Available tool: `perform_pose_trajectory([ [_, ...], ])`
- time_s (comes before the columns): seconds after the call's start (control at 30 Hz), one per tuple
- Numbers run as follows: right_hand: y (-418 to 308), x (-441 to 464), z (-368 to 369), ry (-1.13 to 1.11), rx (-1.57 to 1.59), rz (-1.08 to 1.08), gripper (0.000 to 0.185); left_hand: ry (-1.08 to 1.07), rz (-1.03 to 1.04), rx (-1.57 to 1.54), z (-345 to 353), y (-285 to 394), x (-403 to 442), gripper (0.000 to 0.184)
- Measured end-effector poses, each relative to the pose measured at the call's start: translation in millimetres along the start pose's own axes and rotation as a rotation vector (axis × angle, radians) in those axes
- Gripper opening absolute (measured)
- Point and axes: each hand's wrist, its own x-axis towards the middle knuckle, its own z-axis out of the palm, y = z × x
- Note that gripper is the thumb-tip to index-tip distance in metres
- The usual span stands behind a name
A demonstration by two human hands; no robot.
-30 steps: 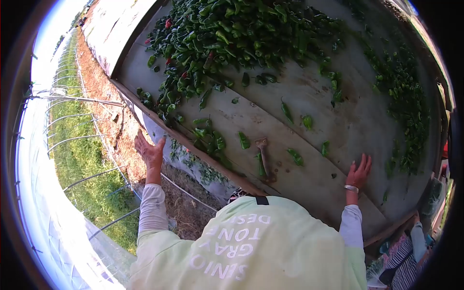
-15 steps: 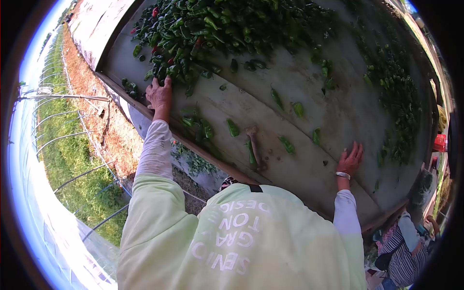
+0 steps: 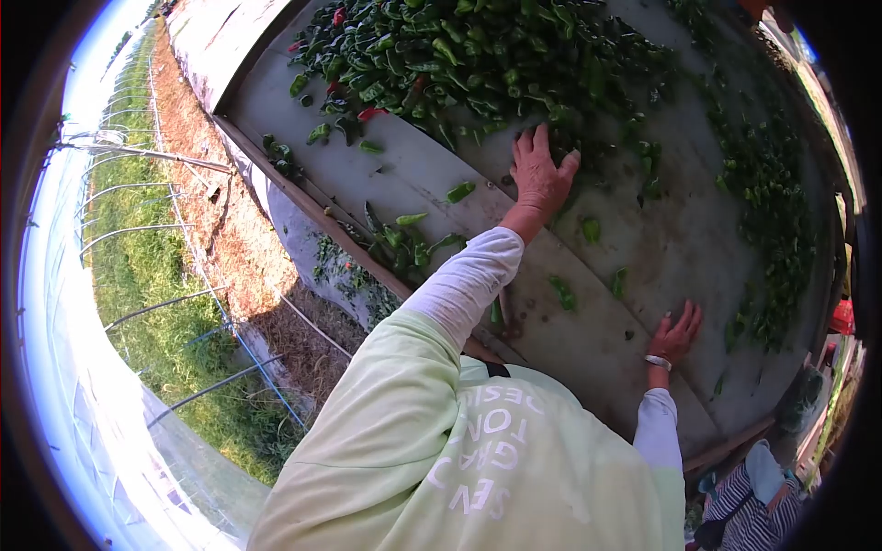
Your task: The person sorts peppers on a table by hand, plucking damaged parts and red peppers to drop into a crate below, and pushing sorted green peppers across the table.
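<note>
Green peppers (image 3: 441, 55), with a few red ones among them, lie heaped on a grey table (image 3: 588, 358). At the heap's lower edge is my left hand (image 3: 542, 173), its fingers spread against the nearest peppers. My right hand (image 3: 675, 338), with a bracelet at the wrist, rests flat on the bare surface to the right, fingers apart and nothing held. Between the hands lie single peppers (image 3: 562, 292). A small group of peppers (image 3: 400, 246) sits by the near wooden edge, left of my left forearm, which partly hides a brown handled tool.
A second spread of small green peppers (image 3: 767, 202) covers the table's right side. The raised wooden rim (image 3: 312, 207) runs along the near left. Beyond it are soil, plants (image 3: 138, 239) and hoops. Another person (image 3: 753, 505) in stripes is at the lower right.
My left hand has swept right from the heap's left end to its lower middle. Peppers at the left end are sparser and rearranged. My right hand stays on the table.
</note>
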Motion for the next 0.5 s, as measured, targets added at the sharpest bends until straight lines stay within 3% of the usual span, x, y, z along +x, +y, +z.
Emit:
perform_pose_trajectory([
  [0.07, -2.2, -0.1, -3.4, -0.006, 0.008, 0.001, 0.048, -0.186, 0.176, -0.062, -23.8, 15.2, -15.8, 0.066],
  [0.17, 2.0, -0.3, 2.9, 0.009, 0.019, -0.008, 0.048, -0.112, 0.404, 0.105, -88.8, -17.8, -18.8, 0.07],
  [0.27, 4.9, -2.7, 4.8, 0.013, -0.013, -0.006, 0.048, -0.243, 0.182, 0.439, -178.0, -78.1, -4.1, 0.091],
  [0.33, 6.4, -2.3, 3.8, 0.0, -0.043, 0.0, 0.048, -0.374, 0.025, 0.425, -235.9, -116.1, -0.5, 0.104],
  [0.5, 4.0, -2.1, 2.2, 0.024, -0.046, -0.023, 0.049, -0.588, -0.011, 0.756, -254.5, -103.9, -47.5, 0.115],
])
